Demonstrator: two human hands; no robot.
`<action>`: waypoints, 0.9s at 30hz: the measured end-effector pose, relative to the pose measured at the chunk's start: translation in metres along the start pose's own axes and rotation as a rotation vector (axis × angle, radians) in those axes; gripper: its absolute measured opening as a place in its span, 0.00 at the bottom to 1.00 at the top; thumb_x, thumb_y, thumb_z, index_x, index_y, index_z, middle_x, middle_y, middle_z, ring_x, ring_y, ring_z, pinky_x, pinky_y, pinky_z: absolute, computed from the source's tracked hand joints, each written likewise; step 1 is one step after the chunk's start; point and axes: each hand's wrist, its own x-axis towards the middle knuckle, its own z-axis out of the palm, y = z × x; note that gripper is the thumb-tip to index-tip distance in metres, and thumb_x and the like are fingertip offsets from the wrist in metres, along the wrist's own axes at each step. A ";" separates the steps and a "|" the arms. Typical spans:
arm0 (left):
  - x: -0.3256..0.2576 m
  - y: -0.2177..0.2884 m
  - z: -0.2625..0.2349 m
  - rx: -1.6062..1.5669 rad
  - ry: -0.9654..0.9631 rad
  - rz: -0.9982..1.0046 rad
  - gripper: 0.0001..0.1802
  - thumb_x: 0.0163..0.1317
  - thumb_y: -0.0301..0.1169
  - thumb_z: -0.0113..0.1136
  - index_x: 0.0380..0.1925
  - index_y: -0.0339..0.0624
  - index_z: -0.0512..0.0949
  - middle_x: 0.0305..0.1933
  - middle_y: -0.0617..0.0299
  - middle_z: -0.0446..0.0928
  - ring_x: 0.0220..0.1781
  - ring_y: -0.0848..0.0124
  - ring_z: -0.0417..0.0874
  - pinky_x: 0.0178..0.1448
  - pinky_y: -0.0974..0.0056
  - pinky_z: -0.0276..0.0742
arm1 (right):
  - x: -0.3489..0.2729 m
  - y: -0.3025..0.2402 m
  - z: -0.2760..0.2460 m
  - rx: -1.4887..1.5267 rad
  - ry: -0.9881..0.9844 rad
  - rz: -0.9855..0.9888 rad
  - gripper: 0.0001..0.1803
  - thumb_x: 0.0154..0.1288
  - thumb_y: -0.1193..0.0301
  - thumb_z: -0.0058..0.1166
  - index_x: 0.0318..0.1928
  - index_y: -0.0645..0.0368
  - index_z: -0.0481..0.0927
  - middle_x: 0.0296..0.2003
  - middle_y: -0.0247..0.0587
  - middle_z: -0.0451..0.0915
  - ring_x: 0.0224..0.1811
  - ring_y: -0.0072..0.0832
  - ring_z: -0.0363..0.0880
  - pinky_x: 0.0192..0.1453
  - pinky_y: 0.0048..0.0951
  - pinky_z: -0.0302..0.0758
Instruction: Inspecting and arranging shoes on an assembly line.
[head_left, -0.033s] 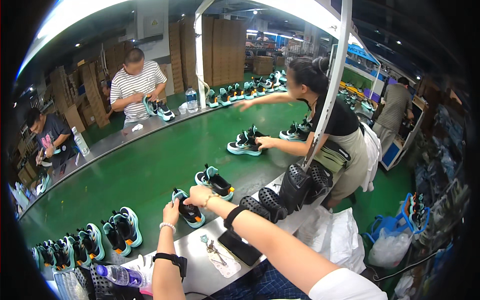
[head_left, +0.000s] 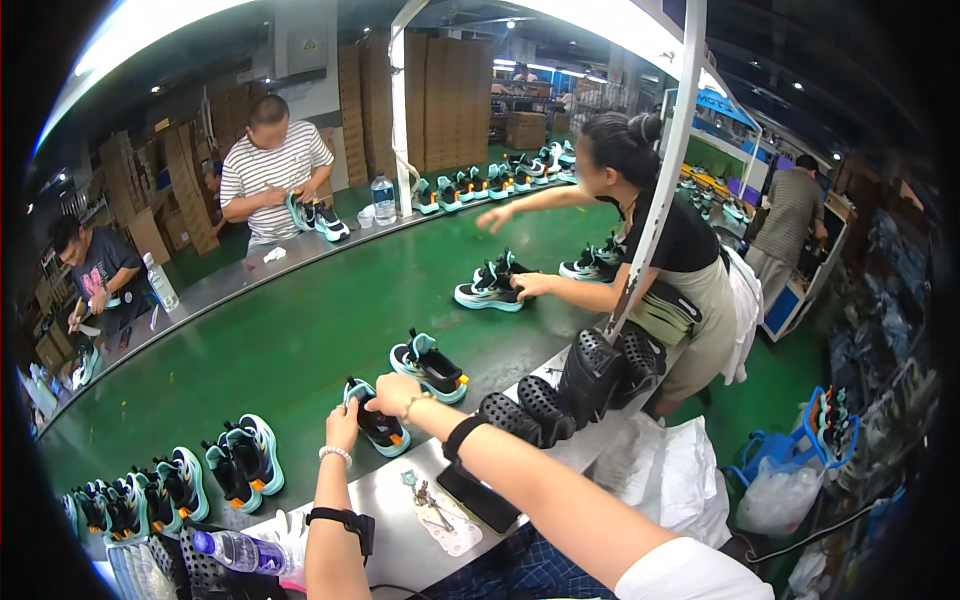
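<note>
A black sneaker point(head_left: 386, 434) with a pale teal sole and an orange patch rests on the green belt's near edge. My left hand point(head_left: 343, 424) has its fingers closed on the upper at one side of the opening. From the other side my right hand point(head_left: 396, 394) is closed at the shoe's collar, its fingertips partly hidden. Just beyond sits another pair of sneakers point(head_left: 432, 368), close to my right hand. To the left, a matching pair point(head_left: 243, 465) stands upright on the belt.
Keys point(head_left: 428, 500) and a phone point(head_left: 480, 497) lie on the metal ledge point(head_left: 400, 555). Black perforated clogs point(head_left: 525, 408) stand at right, by a white post point(head_left: 665, 170). A purple-capped bottle point(head_left: 240, 551) lies at lower left. A co-worker's hand point(head_left: 530, 287) touches sneakers point(head_left: 490, 288) across the belt.
My right hand has shifted slightly left over the sneaker. The co-worker's outstretched hand has moved a little. The shoes stay where they were.
</note>
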 end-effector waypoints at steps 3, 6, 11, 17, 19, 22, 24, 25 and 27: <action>-0.004 0.002 -0.002 0.002 0.010 -0.016 0.29 0.65 0.51 0.45 0.36 0.30 0.79 0.37 0.37 0.78 0.44 0.44 0.78 0.49 0.51 0.71 | 0.000 -0.023 0.035 -0.017 0.118 0.081 0.15 0.52 0.58 0.58 0.27 0.58 0.84 0.28 0.47 0.82 0.33 0.40 0.83 0.37 0.37 0.80; -0.010 0.004 -0.004 -0.025 0.008 -0.033 0.29 0.65 0.50 0.45 0.34 0.30 0.79 0.37 0.38 0.78 0.43 0.45 0.79 0.48 0.51 0.70 | -0.004 -0.036 0.062 -0.074 0.206 0.103 0.11 0.56 0.63 0.53 0.25 0.55 0.84 0.25 0.45 0.82 0.29 0.35 0.84 0.31 0.34 0.79; -0.011 -0.004 -0.002 -0.080 0.030 -0.007 0.28 0.65 0.49 0.46 0.31 0.29 0.78 0.34 0.38 0.78 0.41 0.46 0.79 0.46 0.51 0.71 | 0.000 -0.037 0.082 -0.070 0.226 0.078 0.12 0.58 0.65 0.50 0.23 0.54 0.84 0.24 0.43 0.82 0.28 0.33 0.84 0.29 0.33 0.79; -0.013 -0.011 0.002 -0.113 0.051 0.011 0.28 0.65 0.48 0.46 0.30 0.28 0.78 0.34 0.37 0.78 0.41 0.46 0.80 0.46 0.52 0.72 | 0.010 -0.038 0.075 -0.113 0.195 0.008 0.14 0.60 0.65 0.48 0.23 0.53 0.84 0.25 0.41 0.83 0.29 0.33 0.84 0.31 0.32 0.79; -0.014 -0.009 -0.001 -0.061 0.084 -0.014 0.28 0.65 0.48 0.46 0.31 0.29 0.78 0.35 0.38 0.79 0.41 0.46 0.80 0.46 0.52 0.72 | 0.010 -0.038 0.069 -0.170 0.051 0.029 0.15 0.61 0.63 0.46 0.26 0.53 0.84 0.28 0.41 0.84 0.32 0.32 0.84 0.34 0.32 0.79; -0.015 -0.007 -0.009 -0.005 0.031 -0.029 0.28 0.65 0.48 0.46 0.32 0.29 0.78 0.35 0.38 0.79 0.41 0.45 0.80 0.46 0.52 0.72 | 0.005 -0.043 0.054 -0.205 -0.040 0.030 0.16 0.63 0.61 0.45 0.29 0.53 0.85 0.31 0.42 0.84 0.34 0.33 0.84 0.36 0.33 0.79; -0.014 -0.006 -0.015 0.007 -0.036 -0.037 0.27 0.64 0.49 0.47 0.33 0.30 0.79 0.35 0.37 0.79 0.40 0.47 0.80 0.45 0.53 0.72 | -0.008 -0.045 0.039 -0.107 -0.041 -0.002 0.17 0.62 0.60 0.45 0.33 0.56 0.84 0.34 0.44 0.84 0.37 0.36 0.84 0.37 0.35 0.79; -0.012 -0.006 -0.017 0.000 -0.026 -0.060 0.27 0.62 0.49 0.50 0.34 0.30 0.79 0.35 0.39 0.79 0.40 0.50 0.81 0.45 0.54 0.73 | -0.019 -0.046 0.030 -0.054 -0.041 -0.088 0.18 0.62 0.58 0.46 0.33 0.57 0.84 0.34 0.45 0.83 0.37 0.38 0.84 0.37 0.36 0.79; -0.007 -0.008 -0.019 -0.019 -0.045 -0.081 0.28 0.60 0.50 0.54 0.35 0.30 0.79 0.36 0.40 0.80 0.40 0.53 0.82 0.46 0.56 0.73 | -0.049 -0.046 0.011 0.016 -0.061 -0.175 0.20 0.61 0.56 0.47 0.32 0.60 0.83 0.32 0.48 0.83 0.36 0.41 0.83 0.39 0.38 0.78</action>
